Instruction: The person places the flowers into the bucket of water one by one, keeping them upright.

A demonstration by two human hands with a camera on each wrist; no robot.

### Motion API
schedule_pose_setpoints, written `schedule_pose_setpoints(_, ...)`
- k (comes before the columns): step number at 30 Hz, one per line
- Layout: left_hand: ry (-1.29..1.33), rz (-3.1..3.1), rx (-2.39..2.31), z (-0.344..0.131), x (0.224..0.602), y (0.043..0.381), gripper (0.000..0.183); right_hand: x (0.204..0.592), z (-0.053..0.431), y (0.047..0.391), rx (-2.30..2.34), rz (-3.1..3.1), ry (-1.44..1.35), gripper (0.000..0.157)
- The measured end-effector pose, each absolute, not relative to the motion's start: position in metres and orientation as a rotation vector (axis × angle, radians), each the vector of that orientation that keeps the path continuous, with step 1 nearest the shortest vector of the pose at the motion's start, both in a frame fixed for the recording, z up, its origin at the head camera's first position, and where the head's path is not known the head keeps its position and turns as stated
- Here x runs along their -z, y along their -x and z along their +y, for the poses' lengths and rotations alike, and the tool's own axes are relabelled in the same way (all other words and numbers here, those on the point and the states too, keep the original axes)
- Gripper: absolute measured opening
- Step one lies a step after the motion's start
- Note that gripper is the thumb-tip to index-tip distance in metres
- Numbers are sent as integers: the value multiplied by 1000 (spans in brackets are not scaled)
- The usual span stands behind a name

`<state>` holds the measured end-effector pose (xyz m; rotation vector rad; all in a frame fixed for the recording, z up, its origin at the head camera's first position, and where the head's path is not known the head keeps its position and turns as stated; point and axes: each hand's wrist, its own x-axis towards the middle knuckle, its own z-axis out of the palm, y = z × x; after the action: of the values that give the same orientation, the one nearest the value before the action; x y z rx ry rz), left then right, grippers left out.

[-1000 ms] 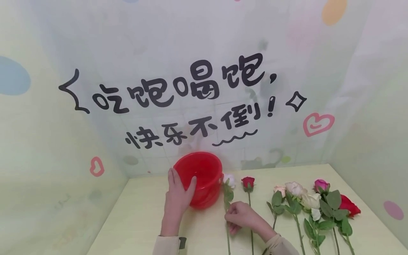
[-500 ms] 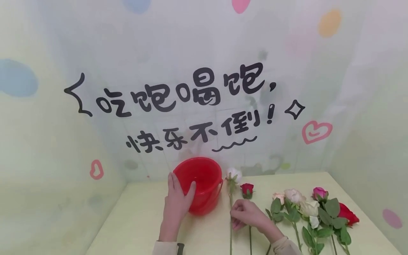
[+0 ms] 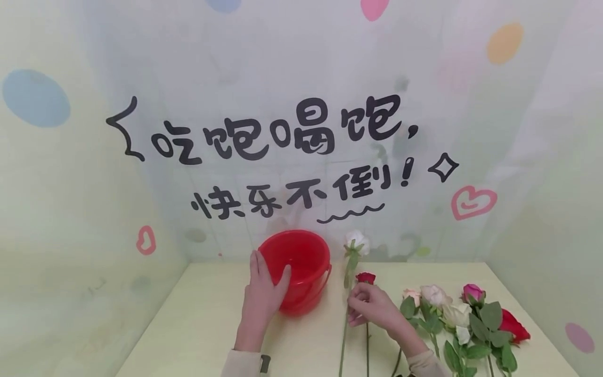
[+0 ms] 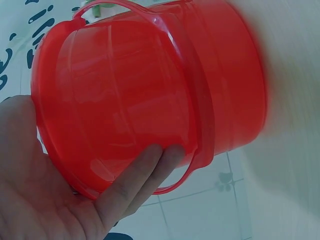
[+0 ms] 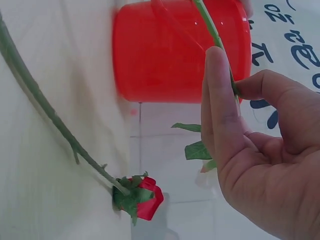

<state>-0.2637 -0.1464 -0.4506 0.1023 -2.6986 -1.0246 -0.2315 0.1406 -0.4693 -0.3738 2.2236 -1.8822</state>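
A red bucket (image 3: 306,294) with a thin handle stands upright near the back wall. My left hand (image 3: 261,299) grips its left rim, thumb over the edge and fingers along the outside; in the left wrist view two straight fingers (image 4: 142,175) lie against the wall of the bucket. To the right of the bucket, my right hand (image 3: 374,309) pinches the green stem of a white rose (image 3: 358,242) between thumb and fingers. The white bloom points up and away, raised off the table. Beneath that hand lies a red rose (image 5: 150,197), partly hidden in the head view.
On the right of the table (image 3: 198,319) lie several more roses: a peach one (image 3: 411,297), a pale pink one (image 3: 435,295), a cream one (image 3: 456,314), a magenta one (image 3: 473,292) and a large red one (image 3: 514,327). A printed backdrop (image 3: 254,63) stands behind.
My right hand has moved up and slightly right with the white rose, whose bloom has risen and come away from the bucket's side. The left hand keeps its grip on the bucket.
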Motion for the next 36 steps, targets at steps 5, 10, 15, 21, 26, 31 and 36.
schedule_pose_setpoints(5,-92,-2682,1042,-144,448,268,110,459,149,237,1918,2270,374,16)
schedule_pose_setpoints(10,-104,-2689,1052,-142,449,270,111,450,156,240,1949,2297,380,17)
schedule_pose_setpoints(15,-108,-2686,1058,-142,449,268,111,440,157,243,1988,2297,387,18)
schedule_pose_setpoints(21,-118,-2682,1048,-143,449,264,112,424,161,248,2028,2295,329,21)
schedule_pose_setpoints(26,-114,-2690,1036,-144,448,263,111,413,165,253,2051,2342,295,20)
schedule_pose_setpoints(31,-123,-2688,1016,-147,446,261,109,407,163,254,2044,2401,288,18)
schedule_pose_setpoints(36,-129,-2691,1015,-147,446,260,107,401,160,255,2068,2407,318,19)
